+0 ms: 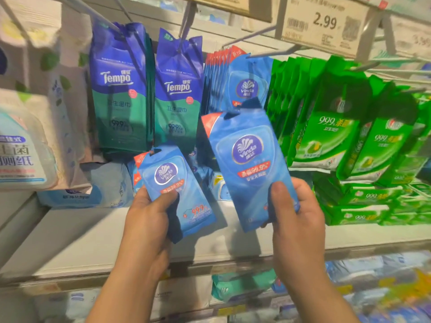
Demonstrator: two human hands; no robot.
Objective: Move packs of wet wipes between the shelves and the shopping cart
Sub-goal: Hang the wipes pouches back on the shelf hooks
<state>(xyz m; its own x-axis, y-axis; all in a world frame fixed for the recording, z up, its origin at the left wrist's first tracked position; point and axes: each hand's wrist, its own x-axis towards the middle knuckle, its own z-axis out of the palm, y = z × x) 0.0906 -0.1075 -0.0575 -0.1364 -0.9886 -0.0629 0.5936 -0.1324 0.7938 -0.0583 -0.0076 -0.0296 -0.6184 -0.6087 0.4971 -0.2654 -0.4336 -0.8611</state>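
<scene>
My left hand (149, 220) grips a small blue Vinda wipes pack (173, 187) by its lower left edge, thumb across the front. A larger-looking blue Vinda pack (248, 164) is held by my right hand (296, 206), thumb on its lower front, its hang hole at the top. Both packs are in front of the shelf, below a row of the same blue Vinda packs hanging on a peg (245, 87). No shopping cart is in view.
Blue-green Tempo packs (123, 89) hang to the left, green wipes packs (326, 127) hang and lie stacked to the right. A white shelf board (93, 234) runs below. A 2.99 price tag (324, 22) sits above. More packs fill the lower shelf (245, 287).
</scene>
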